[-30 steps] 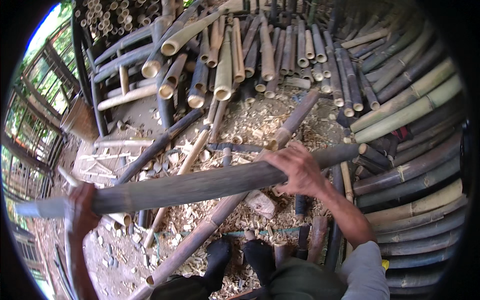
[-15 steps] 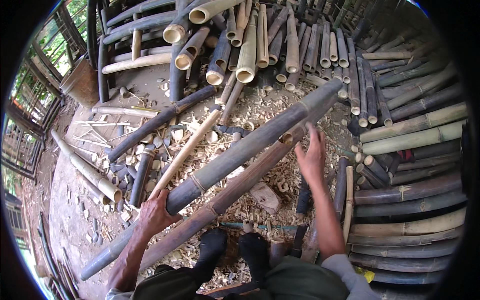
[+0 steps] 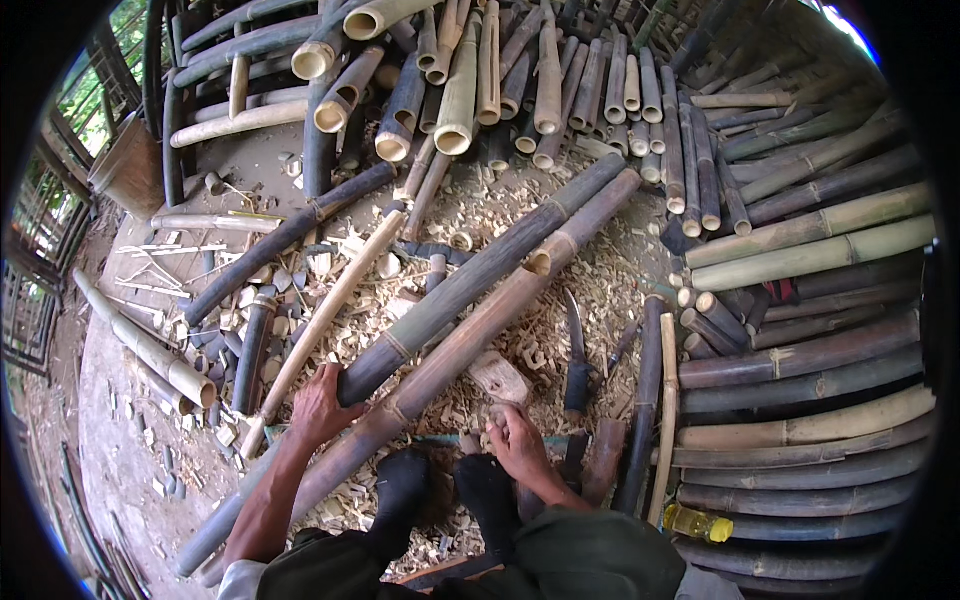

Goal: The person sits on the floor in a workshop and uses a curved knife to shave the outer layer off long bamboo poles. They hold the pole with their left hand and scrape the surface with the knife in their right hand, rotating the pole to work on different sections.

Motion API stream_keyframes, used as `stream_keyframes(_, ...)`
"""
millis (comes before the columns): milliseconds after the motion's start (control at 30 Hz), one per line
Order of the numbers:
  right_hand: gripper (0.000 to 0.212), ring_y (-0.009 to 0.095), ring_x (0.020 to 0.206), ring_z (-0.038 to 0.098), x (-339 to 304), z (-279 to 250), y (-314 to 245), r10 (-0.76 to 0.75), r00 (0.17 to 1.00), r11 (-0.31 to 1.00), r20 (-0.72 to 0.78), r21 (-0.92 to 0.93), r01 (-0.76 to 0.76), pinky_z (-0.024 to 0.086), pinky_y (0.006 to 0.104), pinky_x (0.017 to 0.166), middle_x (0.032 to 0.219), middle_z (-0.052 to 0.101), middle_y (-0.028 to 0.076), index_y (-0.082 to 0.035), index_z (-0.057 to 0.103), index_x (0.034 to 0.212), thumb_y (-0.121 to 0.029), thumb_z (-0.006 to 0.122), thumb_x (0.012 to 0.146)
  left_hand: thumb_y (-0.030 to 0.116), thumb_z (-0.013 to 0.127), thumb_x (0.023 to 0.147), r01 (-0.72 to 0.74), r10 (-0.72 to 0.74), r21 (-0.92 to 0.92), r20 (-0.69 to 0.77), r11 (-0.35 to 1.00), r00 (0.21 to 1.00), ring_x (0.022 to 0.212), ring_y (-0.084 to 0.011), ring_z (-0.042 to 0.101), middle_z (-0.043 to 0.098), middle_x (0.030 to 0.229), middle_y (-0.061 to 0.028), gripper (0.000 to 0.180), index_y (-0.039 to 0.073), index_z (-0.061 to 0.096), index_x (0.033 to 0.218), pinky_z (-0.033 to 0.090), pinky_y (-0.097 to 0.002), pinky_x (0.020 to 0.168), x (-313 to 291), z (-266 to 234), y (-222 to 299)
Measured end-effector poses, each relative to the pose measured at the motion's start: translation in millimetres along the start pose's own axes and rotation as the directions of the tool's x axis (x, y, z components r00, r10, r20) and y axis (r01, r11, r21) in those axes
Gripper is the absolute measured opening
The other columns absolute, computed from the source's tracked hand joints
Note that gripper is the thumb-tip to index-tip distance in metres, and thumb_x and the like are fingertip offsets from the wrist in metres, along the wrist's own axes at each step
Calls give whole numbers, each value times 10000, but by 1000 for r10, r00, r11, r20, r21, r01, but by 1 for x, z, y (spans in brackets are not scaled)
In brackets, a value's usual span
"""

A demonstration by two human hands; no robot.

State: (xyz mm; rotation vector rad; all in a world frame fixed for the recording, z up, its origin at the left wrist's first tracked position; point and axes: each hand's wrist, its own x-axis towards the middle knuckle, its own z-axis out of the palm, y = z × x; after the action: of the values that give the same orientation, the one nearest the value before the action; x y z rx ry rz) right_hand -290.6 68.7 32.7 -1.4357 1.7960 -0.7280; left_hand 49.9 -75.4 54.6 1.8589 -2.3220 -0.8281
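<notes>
A long dark bamboo pole [image 3: 448,298] slants from the lower left to the upper right in front of me. My left hand [image 3: 322,408] wraps over its lower part. Right alongside lies a browner bamboo pole [image 3: 462,352], with a notch cut in its upper side past the middle. My right hand [image 3: 520,447] is low in the middle, fingers curled together at the near end of a pale wooden block [image 3: 499,378]; what they hold, if anything, is hidden. A knife [image 3: 576,365] with a dark handle lies on the shavings to the right.
Wood shavings [image 3: 545,400] cover the ground around my feet. Stacked bamboo poles [image 3: 800,370] line the right side, and cut tubes [image 3: 457,120] are piled at the back. A yellow bottle [image 3: 697,523] lies at the lower right; a bucket [image 3: 130,170] stands far left.
My right hand has come down from the poles' upper part to the wooden block, its fingers closing. The poles have shifted and lie closer together. My left hand keeps its hold.
</notes>
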Motion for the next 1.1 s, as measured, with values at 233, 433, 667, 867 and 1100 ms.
stream_keyframes(233, 250, 423, 925, 683, 1, -23, 31, 32, 991, 997, -132, -71, -42, 545, 492, 813, 1002, 683, 215, -36, 643, 1174, -190, 681, 981, 376, 914, 773, -72, 57, -218, -73, 973, 996, 1169, -403, 667, 659, 1296, -230, 819, 13, 557, 1414, 524, -480, 999, 1, 23, -11)
stream_keyframes(433, 220, 412, 857, 701, -11, -44, 36, 194, 956, 944, -222, -223, -243, 561, 492, 765, 961, 689, 203, -57, 651, 1113, -214, 700, 967, 470, 876, 807, -13, 1, -85, -142, 996, 990, 1325, -435, 540, 562, 1400, -242, 908, 34, 473, 1495, 424, -543, 1114, -17, 26, 1)
stream_keyframes(667, 398, 495, 1018, 711, -91, -79, 80, 512, 815, 607, -271, -558, -566, 559, 600, 857, 1098, 734, 244, -36, 674, 1163, -363, 714, 941, 448, 928, 737, -44, 50, 25, -319, 999, 946, 1525, -445, 301, 377, 1596, -237, 1110, 86, 344, 1610, 235, -602, 1250, -49, 37, 30)
stream_keyframes(867, 466, 390, 895, 735, -116, -65, 76, 554, 822, 517, -130, -721, -462, 599, 541, 754, 1058, 736, 169, -44, 643, 1277, -387, 690, 965, 466, 1000, 561, 16, 8, 106, -220, 994, 975, 1587, -441, 198, 220, 1700, -260, 1443, 104, 172, 1686, 138, -623, 1266, -54, 66, 44)
stream_keyframes(1100, 469, 380, 911, 730, -130, -64, 79, 490, 868, 598, -77, -695, -399, 599, 533, 768, 1073, 732, 167, -37, 645, 1277, -390, 675, 970, 486, 997, 594, 6, 24, 129, -232, 992, 972, 1592, -434, 189, 231, 1696, -245, 1435, 137, 147, 1696, 126, -636, 1270, -56, 67, 46)
